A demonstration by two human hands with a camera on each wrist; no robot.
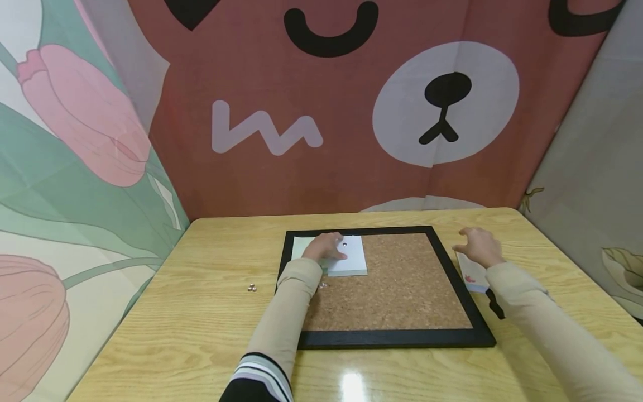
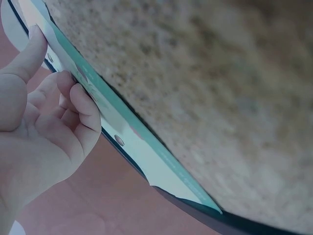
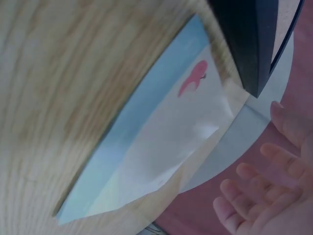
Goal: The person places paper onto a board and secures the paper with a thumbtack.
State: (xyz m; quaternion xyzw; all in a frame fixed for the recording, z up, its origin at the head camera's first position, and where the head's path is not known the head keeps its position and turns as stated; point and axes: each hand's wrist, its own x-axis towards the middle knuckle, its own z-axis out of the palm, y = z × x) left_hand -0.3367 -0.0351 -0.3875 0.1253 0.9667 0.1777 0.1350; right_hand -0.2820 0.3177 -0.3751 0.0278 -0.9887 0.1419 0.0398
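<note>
My left hand (image 1: 326, 247) lies over two paper cards at the upper left of a black-framed corkboard (image 1: 397, 290). Its thumb reaches across the white card (image 1: 354, 262), and its other fingers bend loosely against the paper. A shiny round pin head (image 1: 344, 244) shows near that card's top edge; another pin head (image 2: 119, 140) sits on the green-edged card (image 2: 156, 166). Partly behind the hand is the pale green card (image 1: 300, 245). To the board's right, my right hand (image 1: 479, 247) hovers with spread fingers, holding nothing, above a card with a red fish-like print (image 3: 161, 132).
Several small shiny round pieces (image 1: 252, 288) lie on the wooden table (image 1: 211, 335) left of the board. More of them (image 1: 323, 285) sit beside my left sleeve. A black strap-like piece (image 1: 494, 304) shows by my right sleeve. Behind the table hangs a printed red-brown cloth (image 1: 346, 184).
</note>
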